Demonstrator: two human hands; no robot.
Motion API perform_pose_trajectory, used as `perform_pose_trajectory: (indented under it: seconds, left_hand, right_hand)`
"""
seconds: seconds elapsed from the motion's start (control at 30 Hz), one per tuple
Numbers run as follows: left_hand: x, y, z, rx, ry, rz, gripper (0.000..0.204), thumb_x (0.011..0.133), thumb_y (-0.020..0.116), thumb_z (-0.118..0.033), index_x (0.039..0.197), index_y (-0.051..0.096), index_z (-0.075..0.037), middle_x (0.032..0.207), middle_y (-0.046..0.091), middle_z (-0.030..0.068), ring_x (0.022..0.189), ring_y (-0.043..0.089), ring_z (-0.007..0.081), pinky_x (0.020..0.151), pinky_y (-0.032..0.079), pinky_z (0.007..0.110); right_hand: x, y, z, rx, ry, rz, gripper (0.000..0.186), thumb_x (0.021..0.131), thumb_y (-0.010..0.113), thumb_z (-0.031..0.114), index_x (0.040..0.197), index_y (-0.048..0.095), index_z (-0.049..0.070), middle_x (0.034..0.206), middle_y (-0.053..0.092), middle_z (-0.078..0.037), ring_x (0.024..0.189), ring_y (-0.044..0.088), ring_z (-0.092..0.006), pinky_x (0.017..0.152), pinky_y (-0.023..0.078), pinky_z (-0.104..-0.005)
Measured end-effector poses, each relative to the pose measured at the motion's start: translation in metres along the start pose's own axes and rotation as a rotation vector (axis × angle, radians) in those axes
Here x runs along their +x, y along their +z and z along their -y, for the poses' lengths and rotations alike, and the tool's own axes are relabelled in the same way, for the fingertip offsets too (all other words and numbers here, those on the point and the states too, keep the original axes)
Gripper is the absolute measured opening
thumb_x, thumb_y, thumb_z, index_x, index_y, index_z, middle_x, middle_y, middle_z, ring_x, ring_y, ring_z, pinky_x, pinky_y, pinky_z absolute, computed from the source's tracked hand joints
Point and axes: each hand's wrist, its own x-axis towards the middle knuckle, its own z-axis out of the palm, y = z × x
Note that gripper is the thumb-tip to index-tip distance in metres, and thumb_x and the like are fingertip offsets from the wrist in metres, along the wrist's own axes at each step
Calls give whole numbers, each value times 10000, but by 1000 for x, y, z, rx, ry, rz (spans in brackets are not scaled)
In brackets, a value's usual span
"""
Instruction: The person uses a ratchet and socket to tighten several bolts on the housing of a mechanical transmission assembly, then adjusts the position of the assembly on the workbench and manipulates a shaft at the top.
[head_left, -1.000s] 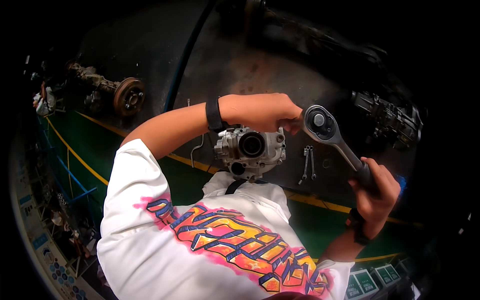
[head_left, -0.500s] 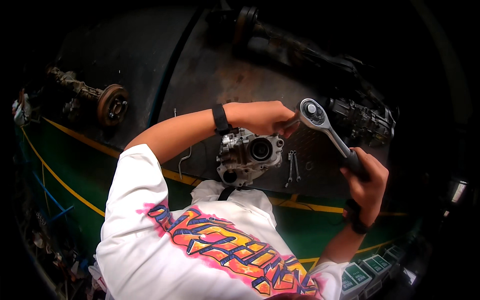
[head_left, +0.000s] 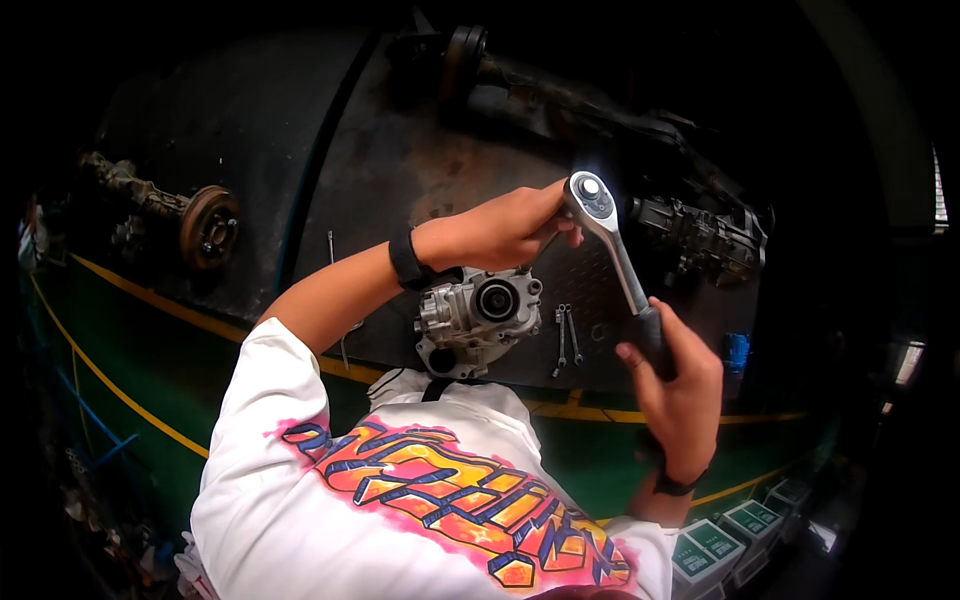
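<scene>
A chrome ratchet wrench (head_left: 622,265) with a dark grip slants above the work table. My right hand (head_left: 680,385) is closed round its handle. Against the ratchet's round head, my left hand (head_left: 520,228) has its fingers curled at the drive end; the fingers partly hide what sits under the head. A thin bar shows just below those fingers, and I cannot tell what it joins. Below my left forearm stands a silver cast-metal gearbox housing (head_left: 470,325) with a round dark bore facing up.
Two combination wrenches (head_left: 567,340) lie right of the housing, near a small ring (head_left: 599,332). A long-handled tool (head_left: 331,245) lies to the left. Another gearbox (head_left: 700,238) sits at right, an axle with a rusty drum (head_left: 210,226) at far left, a blue object (head_left: 736,352) near the right edge.
The ratchet and both my hands have moved left and the handle stands steeper. My view has shifted, so the table things appear further left. The blue object now shows.
</scene>
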Motion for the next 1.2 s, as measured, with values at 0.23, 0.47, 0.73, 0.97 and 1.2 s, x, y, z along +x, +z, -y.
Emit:
perform_pose_trajectory:
  seconds: [0.23, 0.47, 0.73, 0.97, 1.2]
  left_hand:
    - [-18, 12, 2, 164, -42, 51, 398, 972, 539, 150, 1335, 518, -11, 1094, 790, 182, 1097, 778, 386, 949, 601, 470]
    - [0, 16, 1, 91, -47, -49, 273, 968, 487, 193, 1176, 559, 31, 1041, 773, 192, 1002, 784, 333, 956, 596, 406]
    - [-12, 58, -20, 242, -50, 41, 414, 879, 590, 188, 1235, 527, -14, 1088, 778, 215, 1105, 791, 379, 891, 625, 479]
    - [-35, 66, -27, 178, -102, -78, 425, 910, 590, 188, 1295, 594, 7, 1102, 799, 200, 1112, 796, 366, 926, 621, 447]
    - [-54, 36, -11, 214, -46, -294, 316, 967, 525, 155, 1217, 683, 44, 1079, 816, 209, 1053, 809, 351, 921, 611, 383]
  right_hand:
    - [-14, -11, -21, -110, -132, 138, 647, 876, 910, 122, 1473, 675, 44, 978, 712, -200, 822, 732, -415, 737, 583, -447]
    - [68, -58, -55, -279, -332, 281, 584, 828, 905, 137, 1383, 738, 66, 1086, 715, -86, 1067, 651, -323, 988, 475, -431]
    - [99, 3, -143, -348, -450, -97, 314, 789, 706, -94, 1060, 702, 65, 995, 661, -107, 988, 646, -347, 952, 503, -447]
    - [124, 9, -128, -290, -647, -130, 324, 773, 710, -82, 1043, 704, 96, 953, 641, -80, 961, 640, -313, 945, 497, -434]
    - [39, -5, -65, -418, -580, -11, 540, 852, 751, 0, 1385, 671, 25, 969, 644, -109, 874, 663, -311, 795, 519, -415]
